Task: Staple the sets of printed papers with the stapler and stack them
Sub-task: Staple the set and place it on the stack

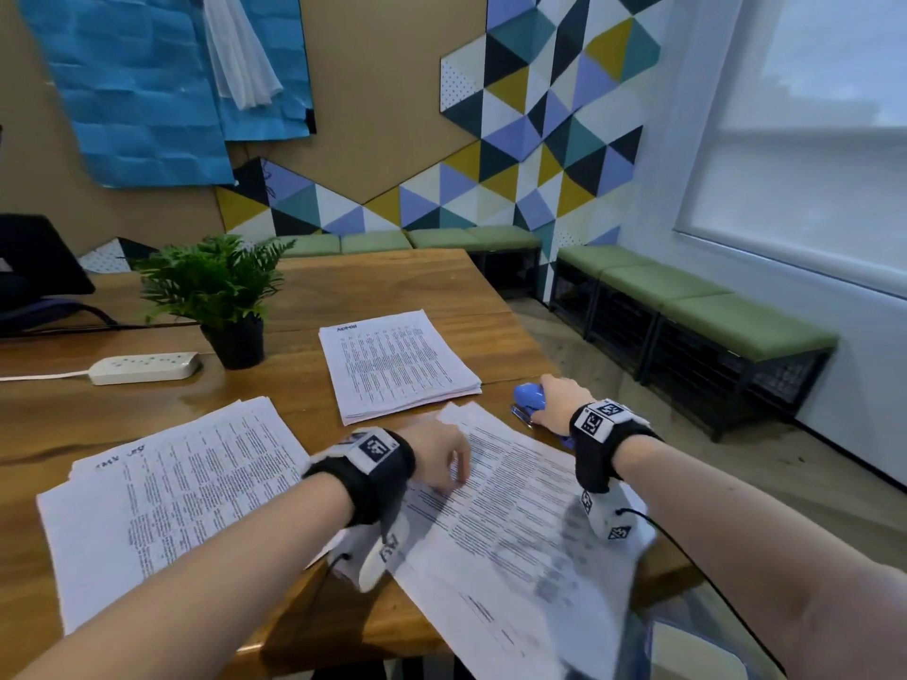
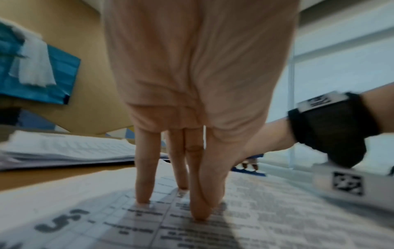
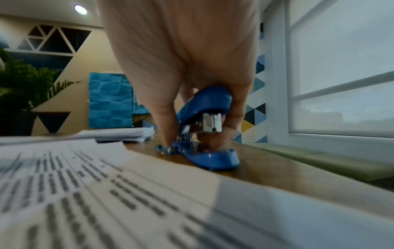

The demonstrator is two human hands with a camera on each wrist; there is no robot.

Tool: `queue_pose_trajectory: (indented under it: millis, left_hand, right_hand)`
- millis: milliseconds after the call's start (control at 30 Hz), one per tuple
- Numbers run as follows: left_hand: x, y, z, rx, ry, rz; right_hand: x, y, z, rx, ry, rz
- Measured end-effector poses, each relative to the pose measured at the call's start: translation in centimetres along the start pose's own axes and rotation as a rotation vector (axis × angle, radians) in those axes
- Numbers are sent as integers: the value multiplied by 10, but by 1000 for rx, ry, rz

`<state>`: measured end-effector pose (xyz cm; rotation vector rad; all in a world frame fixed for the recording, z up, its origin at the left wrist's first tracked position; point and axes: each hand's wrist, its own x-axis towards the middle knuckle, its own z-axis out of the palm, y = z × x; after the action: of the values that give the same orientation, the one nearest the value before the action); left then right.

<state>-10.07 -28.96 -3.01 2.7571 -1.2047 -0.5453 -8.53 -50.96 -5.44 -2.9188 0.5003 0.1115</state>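
A set of printed papers [image 1: 515,522] lies askew in front of me, its near end hanging over the table's front edge. My left hand [image 1: 439,458] presses straight fingers [image 2: 199,202] down on this set [image 2: 266,219]. A blue stapler [image 1: 531,400] sits on the wood by the set's far right corner. My right hand [image 1: 559,402] grips the stapler [image 3: 204,128] with thumb and fingers around its upper arm, the mouth gaping and the base on the table. A second set [image 1: 167,488] lies at the left, and a neat stack [image 1: 397,365] sits farther back.
The wooden table [image 1: 383,282] carries a potted fern [image 1: 216,292] and a white power strip [image 1: 145,368] at the back left, with a dark laptop [image 1: 39,257] beyond. Green-cushioned benches [image 1: 697,306] line the wall at the right, close to the table's right edge.
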Motion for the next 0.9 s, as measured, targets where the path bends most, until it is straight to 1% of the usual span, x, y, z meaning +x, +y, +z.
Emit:
queue_pose_trajectory:
  millis: [100, 167, 200, 267, 333, 367, 467, 533, 567, 633, 700, 733, 767, 833, 900]
  left_hand:
    - [-5, -26, -11, -20, -29, -95]
    - [-3, -31, -18, -16, -37, -128]
    - [-1, -27, -23, -17, 2, -137]
    - [8, -4, -32, -29, 169, -107]
    - [23, 40, -39, -71, 368, -6]
    - [30, 69, -41, -105, 441, 59]
    - [58, 166, -33, -218, 538, 244]
    - [77, 232, -14, -276, 570, 334]
    - [85, 263, 0, -295, 561, 379]
    - [103, 321, 36, -301, 473, 466]
    - [123, 362, 82, -292, 300, 501]
    - [136, 374, 106, -291, 188, 488]
    - [151, 381, 130, -298, 83, 453]
    - [182, 381, 178, -305, -90, 332]
    - [213, 372, 221, -300, -205, 183]
  right_hand:
    - [-5, 7, -15, 129, 22, -49]
    - [-17, 23, -32, 244, 83, -81]
    - [-25, 34, -40, 310, 125, -88]
    - [-43, 64, -52, 431, 216, -95]
    - [-66, 101, -55, 545, 306, -96]
    - [-77, 121, -53, 609, 345, -83]
    - [-108, 188, -32, 746, 437, 35]
    - [-129, 238, -8, 790, 495, 148]
    - [-141, 262, 5, 819, 527, 207]
    - [-163, 313, 37, 863, 580, 360]
    - [-185, 363, 81, 882, 590, 554]
    - [-195, 387, 108, 888, 574, 647]
    - [-205, 407, 135, 892, 542, 745]
    - [-223, 438, 188, 940, 500, 906]
    - [-237, 454, 230, 1014, 485, 994]
